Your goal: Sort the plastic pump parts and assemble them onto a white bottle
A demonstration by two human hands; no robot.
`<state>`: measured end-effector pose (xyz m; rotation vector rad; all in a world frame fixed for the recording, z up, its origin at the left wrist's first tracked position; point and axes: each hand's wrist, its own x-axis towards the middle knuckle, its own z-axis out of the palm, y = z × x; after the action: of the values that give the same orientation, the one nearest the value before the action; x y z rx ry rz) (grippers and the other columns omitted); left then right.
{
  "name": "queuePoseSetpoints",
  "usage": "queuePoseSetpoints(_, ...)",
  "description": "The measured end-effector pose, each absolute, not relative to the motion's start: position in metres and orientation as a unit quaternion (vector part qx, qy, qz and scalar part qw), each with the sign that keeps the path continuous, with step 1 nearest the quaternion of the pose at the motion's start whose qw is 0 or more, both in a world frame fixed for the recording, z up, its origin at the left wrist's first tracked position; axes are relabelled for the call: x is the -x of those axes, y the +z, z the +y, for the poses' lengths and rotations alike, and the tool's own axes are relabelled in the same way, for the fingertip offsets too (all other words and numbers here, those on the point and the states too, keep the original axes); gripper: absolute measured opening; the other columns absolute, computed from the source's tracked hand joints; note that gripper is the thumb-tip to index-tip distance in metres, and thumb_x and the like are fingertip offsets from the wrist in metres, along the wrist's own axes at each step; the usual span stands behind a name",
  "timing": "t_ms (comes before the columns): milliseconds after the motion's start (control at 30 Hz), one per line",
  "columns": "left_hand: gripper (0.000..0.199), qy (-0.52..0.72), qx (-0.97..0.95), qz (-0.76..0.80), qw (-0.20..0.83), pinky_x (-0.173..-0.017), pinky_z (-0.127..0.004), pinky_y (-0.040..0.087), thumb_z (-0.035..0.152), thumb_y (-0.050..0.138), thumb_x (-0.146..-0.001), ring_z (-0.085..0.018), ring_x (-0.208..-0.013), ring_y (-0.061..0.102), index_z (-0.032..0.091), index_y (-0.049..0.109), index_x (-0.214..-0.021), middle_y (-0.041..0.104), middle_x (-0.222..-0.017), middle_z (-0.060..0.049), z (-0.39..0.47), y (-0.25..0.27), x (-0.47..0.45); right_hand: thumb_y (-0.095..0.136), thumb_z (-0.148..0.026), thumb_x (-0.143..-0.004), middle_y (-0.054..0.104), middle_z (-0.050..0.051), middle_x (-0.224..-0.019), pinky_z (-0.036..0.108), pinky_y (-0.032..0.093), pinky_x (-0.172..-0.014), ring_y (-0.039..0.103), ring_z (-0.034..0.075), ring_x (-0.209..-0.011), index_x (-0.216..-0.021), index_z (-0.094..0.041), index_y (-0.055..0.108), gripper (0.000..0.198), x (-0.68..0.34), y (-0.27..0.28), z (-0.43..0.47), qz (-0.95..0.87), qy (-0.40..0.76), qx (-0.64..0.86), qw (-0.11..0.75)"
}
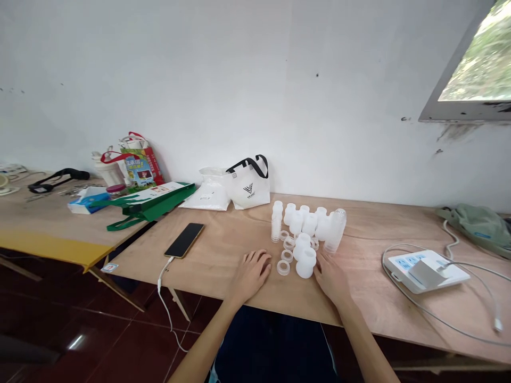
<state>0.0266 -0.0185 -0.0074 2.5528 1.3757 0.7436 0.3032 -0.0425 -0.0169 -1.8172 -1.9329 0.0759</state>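
Note:
My left hand [248, 277] rests palm down on the wooden table, its fingers stretched out and holding nothing. My right hand [332, 279] also lies on the tabletop, fingers extended, just beside a white round-bodied plastic container [305, 265]; whether the fingertips touch it I cannot tell. Between and beyond the hands stand several more white plastic containers [296, 222] in a cluster. Several translucent plastic rings [283, 267] lie left of them. A narrow ribbed clear piece [276, 229] stands at the cluster's left, and a taller translucent one [336, 231] leans at its right.
A phone [184, 240] with a charging cable lies to the left. White bags [250, 186] lean against the wall. A green bag [155, 201] spans toward the yellow-edged side table [51, 242]. On the right are a power strip [427, 270] with loose cables and a green cloth item [477, 226].

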Motion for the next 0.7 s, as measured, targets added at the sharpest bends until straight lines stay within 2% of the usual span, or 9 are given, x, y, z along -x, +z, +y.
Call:
queuePoseSetpoints(167,0.024,0.244,-0.849,0.462,0.080,-0.105,-0.044,0.041,0.031,0.046,-0.103,-0.025,-0.124,0.056,0.027,0.060,-0.123,0.061,-0.136,-0.005,-0.0194,-0.0048,-0.0270,0.043,-0.017,-0.096,0.064,0.011,-0.135,0.036,0.049,-0.099,0.056,0.027,-0.129,-0.120,-0.020,0.067,0.034,-0.3027,-0.0204,-0.0439,-0.707,-0.027,0.669,0.228)
queuePoseSetpoints(433,0.024,0.246,-0.848,0.462,0.082,-0.105,-0.045,0.040,0.028,0.047,-0.102,-0.026,-0.125,0.056,0.026,0.060,-0.122,0.061,-0.138,-0.005,-0.0179,-0.0067,-0.0264,0.044,-0.019,-0.098,0.064,0.010,-0.134,0.037,0.049,-0.100,0.055,0.027,-0.129,-0.116,-0.021,0.069,0.031,-0.3072,-0.0220,-0.0432,-0.721,-0.024,0.655,0.225)
queuePoseSetpoints(700,0.012,0.237,-0.873,0.407,0.124,-0.105,-0.041,0.040,0.031,0.052,-0.101,-0.023,-0.124,0.056,0.027,0.062,-0.105,0.063,-0.131,-0.002,-0.0210,0.0022,-0.0272,0.045,-0.021,-0.098,0.065,0.010,-0.131,0.039,0.049,-0.100,0.054,0.027,-0.129,-0.118,-0.023,0.068,0.031,-0.3068,-0.0209,-0.0431,-0.724,-0.019,0.649,0.235)
